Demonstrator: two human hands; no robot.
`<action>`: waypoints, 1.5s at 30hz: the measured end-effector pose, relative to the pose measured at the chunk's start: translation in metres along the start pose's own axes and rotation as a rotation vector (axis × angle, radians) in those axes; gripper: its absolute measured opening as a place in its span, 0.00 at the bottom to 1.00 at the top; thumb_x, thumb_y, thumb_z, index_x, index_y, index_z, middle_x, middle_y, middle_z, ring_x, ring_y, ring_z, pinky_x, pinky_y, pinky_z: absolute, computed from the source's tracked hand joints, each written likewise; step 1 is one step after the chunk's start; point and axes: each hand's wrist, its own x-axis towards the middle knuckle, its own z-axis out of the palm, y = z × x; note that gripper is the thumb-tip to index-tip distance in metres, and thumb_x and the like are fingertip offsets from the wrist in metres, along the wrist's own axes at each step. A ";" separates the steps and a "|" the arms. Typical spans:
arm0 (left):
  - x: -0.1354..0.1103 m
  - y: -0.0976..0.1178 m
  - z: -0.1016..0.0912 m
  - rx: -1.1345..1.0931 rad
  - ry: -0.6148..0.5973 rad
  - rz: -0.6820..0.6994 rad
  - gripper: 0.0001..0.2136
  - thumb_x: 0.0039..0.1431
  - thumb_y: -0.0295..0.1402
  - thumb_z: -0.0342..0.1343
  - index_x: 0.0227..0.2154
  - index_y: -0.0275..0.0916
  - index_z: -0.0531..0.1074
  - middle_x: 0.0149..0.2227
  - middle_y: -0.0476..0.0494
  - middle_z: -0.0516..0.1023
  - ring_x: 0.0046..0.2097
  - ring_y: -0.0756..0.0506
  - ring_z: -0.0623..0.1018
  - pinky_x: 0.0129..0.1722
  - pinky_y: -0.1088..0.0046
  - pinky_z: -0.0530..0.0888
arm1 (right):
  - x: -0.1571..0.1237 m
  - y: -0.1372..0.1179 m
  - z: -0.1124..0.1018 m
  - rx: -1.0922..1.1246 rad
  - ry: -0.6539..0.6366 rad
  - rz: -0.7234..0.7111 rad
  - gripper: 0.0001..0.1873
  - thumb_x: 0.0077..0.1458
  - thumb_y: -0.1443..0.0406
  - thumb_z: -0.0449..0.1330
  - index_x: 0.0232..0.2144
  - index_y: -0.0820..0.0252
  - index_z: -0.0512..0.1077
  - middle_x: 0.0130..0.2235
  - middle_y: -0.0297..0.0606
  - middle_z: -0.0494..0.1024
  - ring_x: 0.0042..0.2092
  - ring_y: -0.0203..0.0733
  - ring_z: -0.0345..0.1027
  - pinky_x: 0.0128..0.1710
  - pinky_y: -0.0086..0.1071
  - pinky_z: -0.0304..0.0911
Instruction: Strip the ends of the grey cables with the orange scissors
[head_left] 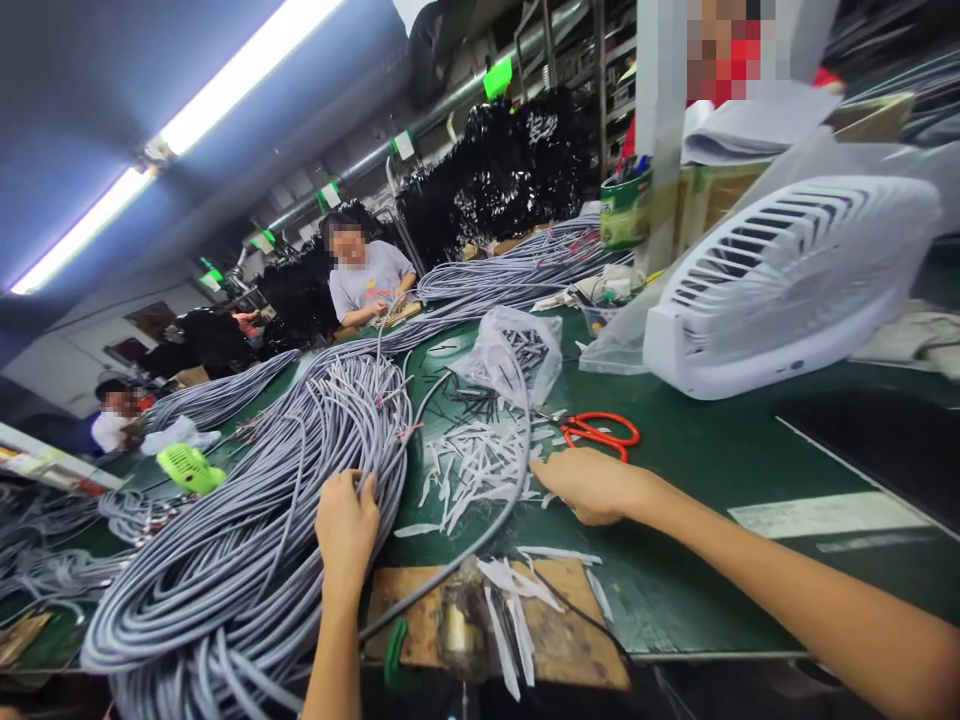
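My left hand is at the right side of a big bundle of gray cables, its fingers curled onto the cables. My right hand is closed beside a pile of white strips; its fingertips are close to a loose gray cable, and what they pinch, if anything, is hidden. This cable arcs down past a metal fixture on a wooden board. Red-handled scissors lie just beyond my right hand.
A clear plastic bag holds short dark pieces. The white fan stands at the right, and a green can is behind it. Another person works across the green table. More gray cables lie at the back.
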 end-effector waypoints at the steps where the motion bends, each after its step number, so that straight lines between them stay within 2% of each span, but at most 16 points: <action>1: 0.001 0.001 -0.007 0.002 0.041 -0.021 0.09 0.56 0.32 0.46 0.30 0.35 0.71 0.31 0.36 0.75 0.37 0.38 0.74 0.36 0.65 0.68 | -0.001 -0.002 -0.001 -0.018 -0.031 -0.001 0.21 0.34 0.81 0.58 0.37 0.71 0.72 0.32 0.51 0.77 0.35 0.50 0.73 0.30 0.32 0.62; 4: 0.009 0.010 -0.028 -0.061 0.115 -0.116 0.11 0.56 0.36 0.46 0.31 0.35 0.71 0.26 0.40 0.74 0.29 0.41 0.74 0.31 0.66 0.67 | -0.006 -0.006 -0.006 -0.062 -0.104 -0.031 0.24 0.38 0.82 0.56 0.43 0.75 0.69 0.37 0.55 0.76 0.40 0.52 0.72 0.34 0.33 0.63; 6: 0.016 0.029 -0.032 -0.253 0.057 -0.066 0.10 0.54 0.37 0.49 0.28 0.36 0.71 0.21 0.45 0.72 0.24 0.45 0.71 0.26 0.71 0.66 | -0.009 -0.006 -0.012 -0.086 -0.115 -0.011 0.23 0.41 0.83 0.53 0.43 0.74 0.68 0.42 0.58 0.74 0.42 0.52 0.72 0.37 0.34 0.63; 9: 0.026 0.075 -0.020 -0.593 -0.113 0.144 0.11 0.55 0.35 0.49 0.33 0.35 0.73 0.19 0.50 0.69 0.21 0.50 0.68 0.22 0.76 0.62 | -0.012 -0.003 -0.021 -0.124 -0.106 0.131 0.23 0.43 0.83 0.50 0.43 0.72 0.69 0.46 0.59 0.70 0.42 0.53 0.72 0.36 0.35 0.63; 12: 0.032 0.125 -0.001 -0.901 -0.292 0.340 0.14 0.56 0.32 0.48 0.40 0.34 0.73 0.18 0.52 0.69 0.21 0.52 0.68 0.22 0.79 0.63 | -0.014 0.003 -0.029 -0.106 -0.054 0.237 0.23 0.49 0.78 0.53 0.49 0.70 0.64 0.49 0.58 0.68 0.43 0.54 0.72 0.37 0.35 0.63; 15: 0.032 0.150 0.008 -0.978 -0.272 0.384 0.16 0.53 0.34 0.52 0.44 0.35 0.73 0.21 0.51 0.74 0.22 0.52 0.69 0.24 0.78 0.66 | -0.015 0.009 -0.035 -0.020 0.056 0.294 0.35 0.45 0.70 0.63 0.56 0.62 0.58 0.46 0.53 0.71 0.44 0.53 0.71 0.37 0.33 0.62; 17: 0.033 0.150 0.009 -1.012 -0.238 0.363 0.15 0.52 0.34 0.53 0.42 0.36 0.76 0.27 0.47 0.79 0.25 0.50 0.74 0.26 0.77 0.69 | -0.013 0.014 -0.039 0.032 0.204 0.384 0.34 0.42 0.67 0.65 0.54 0.59 0.61 0.40 0.48 0.75 0.41 0.52 0.72 0.34 0.32 0.61; 20: 0.037 0.133 0.009 -1.080 -0.233 0.391 0.13 0.51 0.33 0.54 0.38 0.37 0.78 0.36 0.44 0.81 0.34 0.46 0.78 0.34 0.74 0.72 | -0.007 0.022 -0.041 0.209 0.471 0.430 0.13 0.53 0.60 0.57 0.39 0.60 0.73 0.28 0.40 0.75 0.32 0.43 0.70 0.29 0.29 0.57; 22: 0.041 0.120 0.010 -1.063 -0.248 0.443 0.12 0.51 0.33 0.54 0.37 0.37 0.78 0.35 0.44 0.81 0.34 0.45 0.78 0.34 0.74 0.73 | -0.003 0.026 -0.040 0.502 0.617 0.286 0.19 0.57 0.54 0.50 0.32 0.63 0.74 0.20 0.34 0.70 0.23 0.35 0.63 0.23 0.26 0.52; 25: 0.044 0.108 0.013 -0.943 -0.257 0.533 0.12 0.52 0.33 0.53 0.36 0.37 0.78 0.29 0.45 0.81 0.27 0.48 0.76 0.27 0.76 0.71 | 0.001 0.028 -0.037 0.908 0.850 0.052 0.28 0.52 0.46 0.51 0.29 0.66 0.73 0.17 0.30 0.64 0.19 0.30 0.51 0.18 0.26 0.46; 28: 0.040 0.106 0.013 -0.868 -0.302 0.622 0.11 0.53 0.31 0.53 0.36 0.38 0.78 0.28 0.45 0.80 0.28 0.47 0.76 0.28 0.76 0.71 | 0.003 0.025 -0.035 1.055 1.015 0.020 0.29 0.50 0.44 0.51 0.22 0.65 0.72 0.17 0.31 0.64 0.20 0.31 0.54 0.20 0.26 0.49; 30: 0.032 0.109 0.011 -0.882 -0.358 0.641 0.10 0.52 0.30 0.53 0.36 0.38 0.78 0.28 0.44 0.80 0.29 0.47 0.77 0.29 0.75 0.72 | 0.004 0.021 -0.034 1.135 1.006 0.022 0.28 0.49 0.44 0.52 0.17 0.63 0.68 0.15 0.30 0.64 0.19 0.30 0.56 0.20 0.26 0.51; 33: 0.016 0.118 0.009 -1.013 -0.429 0.555 0.12 0.54 0.31 0.52 0.39 0.37 0.77 0.26 0.45 0.77 0.25 0.50 0.74 0.25 0.77 0.71 | 0.006 0.012 -0.029 1.278 0.805 -0.011 0.26 0.45 0.46 0.57 0.15 0.63 0.67 0.14 0.29 0.64 0.17 0.29 0.56 0.19 0.25 0.52; 35: 0.008 0.123 0.009 -1.073 -0.407 0.486 0.12 0.54 0.31 0.52 0.38 0.36 0.77 0.25 0.46 0.75 0.23 0.51 0.71 0.21 0.79 0.68 | 0.007 0.005 -0.027 1.364 0.717 -0.030 0.24 0.42 0.47 0.61 0.16 0.63 0.68 0.14 0.29 0.66 0.18 0.29 0.57 0.20 0.25 0.54; 40: 0.004 0.127 0.009 -0.987 -0.215 0.495 0.10 0.55 0.31 0.52 0.34 0.36 0.78 0.20 0.48 0.70 0.22 0.53 0.66 0.20 0.79 0.62 | 0.006 -0.001 -0.027 1.558 0.843 -0.024 0.21 0.35 0.50 0.66 0.16 0.63 0.70 0.18 0.30 0.70 0.21 0.31 0.62 0.24 0.27 0.58; 45: 0.001 0.126 0.009 -0.950 -0.159 0.519 0.11 0.56 0.31 0.52 0.37 0.36 0.78 0.19 0.51 0.66 0.20 0.54 0.62 0.19 0.79 0.58 | 0.005 0.000 -0.027 1.609 0.818 -0.009 0.19 0.35 0.53 0.67 0.16 0.63 0.71 0.16 0.30 0.70 0.21 0.30 0.61 0.23 0.26 0.57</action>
